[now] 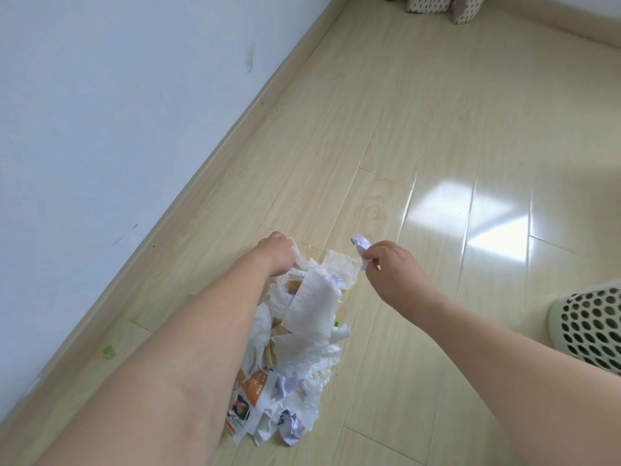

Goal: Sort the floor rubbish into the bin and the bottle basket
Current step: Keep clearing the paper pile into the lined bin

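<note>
A heap of rubbish [302, 331] lies on the wooden floor below me: white tissues, crumpled paper, brown wrappers and an orange printed leaflet [250, 391]. My left hand [277, 255] reaches to the far edge of the heap and grips a piece of white tissue [302, 258] there. My right hand [386, 267] hovers just right of the heap, pinching a small crumpled scrap of white paper [361, 250]. A white perforated basket [591, 324] stands at the right edge, only partly in view. My left forearm hides part of the heap.
A pale wall with a wooden skirting board [208, 183] runs diagonally along the left. A small green scrap [109, 351] lies by the skirting. Patterned cushions or bags [437, 5] sit in the far corner. A bright window reflection marks the floor at the right.
</note>
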Tool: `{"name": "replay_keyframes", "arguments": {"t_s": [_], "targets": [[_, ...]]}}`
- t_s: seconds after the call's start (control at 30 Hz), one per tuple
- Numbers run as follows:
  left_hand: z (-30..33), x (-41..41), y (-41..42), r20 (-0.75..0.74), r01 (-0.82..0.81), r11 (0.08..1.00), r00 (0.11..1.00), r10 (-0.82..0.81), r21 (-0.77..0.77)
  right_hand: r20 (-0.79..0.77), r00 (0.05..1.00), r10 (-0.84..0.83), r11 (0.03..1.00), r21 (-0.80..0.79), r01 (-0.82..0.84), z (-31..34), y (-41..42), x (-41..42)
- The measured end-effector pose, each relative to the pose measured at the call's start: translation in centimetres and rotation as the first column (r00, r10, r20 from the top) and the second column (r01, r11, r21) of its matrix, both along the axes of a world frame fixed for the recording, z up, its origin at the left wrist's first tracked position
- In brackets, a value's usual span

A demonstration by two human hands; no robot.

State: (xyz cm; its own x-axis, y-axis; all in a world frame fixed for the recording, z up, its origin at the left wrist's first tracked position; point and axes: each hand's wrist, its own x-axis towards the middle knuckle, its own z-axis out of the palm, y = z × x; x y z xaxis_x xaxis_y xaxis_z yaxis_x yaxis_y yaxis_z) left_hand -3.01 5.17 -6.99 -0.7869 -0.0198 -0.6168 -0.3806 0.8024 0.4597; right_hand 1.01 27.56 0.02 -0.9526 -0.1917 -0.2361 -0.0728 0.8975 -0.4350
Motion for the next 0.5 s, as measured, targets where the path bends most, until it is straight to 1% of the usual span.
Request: {"name": "replay_keyframes", "arguments": {"t_s": [0.03, 0.1, 0.17, 0.23, 0.3, 0.5], "targets": [[0.8, 0.5, 0.3, -0.025, -0.003, 1.0, 1.0, 0.003, -0.002, -0.03, 0.999, -0.017, 1.0, -0.005, 0.016, 1.0, 0.6, 0.4], [3.0, 1.3, 0.5, -0.135, 0.004, 1.0, 0.991, -0.003, 0.008, -0.062, 0.997, -0.055, 0.998, -0.008, 0.054, 3.1, 1.7, 1.3], [5.8, 1.7, 0.4, -0.216, 0.012, 0.999, 0.976, -0.003, 0.04, -0.059, 0.995, -0.079, 0.997, 0.014, 0.08, 5.4, 2.5, 2.2], [9.0, 1.8, 0.2, -0.236, 0.029, 0.997, 0.972, -0.01, 0.078, -0.038, 0.994, -0.107, 0.993, 0.04, 0.108, 7.8, 3.1, 3.3], [12.7, 2.3, 0.1, -0.225, 0.03, 0.991, 0.974, -0.001, 0.127, -0.009, 0.992, -0.128, 0.991, 0.049, 0.128, 10.3, 3.6, 4.5], [25.7, 5.4, 2.2, -0.314, 0.117, 0.971, 0.948, -0.046, 0.211, 0.01, 0.992, -0.126, 0.992, -0.016, 0.126, 18.9, 4.8, 9.7]]}}
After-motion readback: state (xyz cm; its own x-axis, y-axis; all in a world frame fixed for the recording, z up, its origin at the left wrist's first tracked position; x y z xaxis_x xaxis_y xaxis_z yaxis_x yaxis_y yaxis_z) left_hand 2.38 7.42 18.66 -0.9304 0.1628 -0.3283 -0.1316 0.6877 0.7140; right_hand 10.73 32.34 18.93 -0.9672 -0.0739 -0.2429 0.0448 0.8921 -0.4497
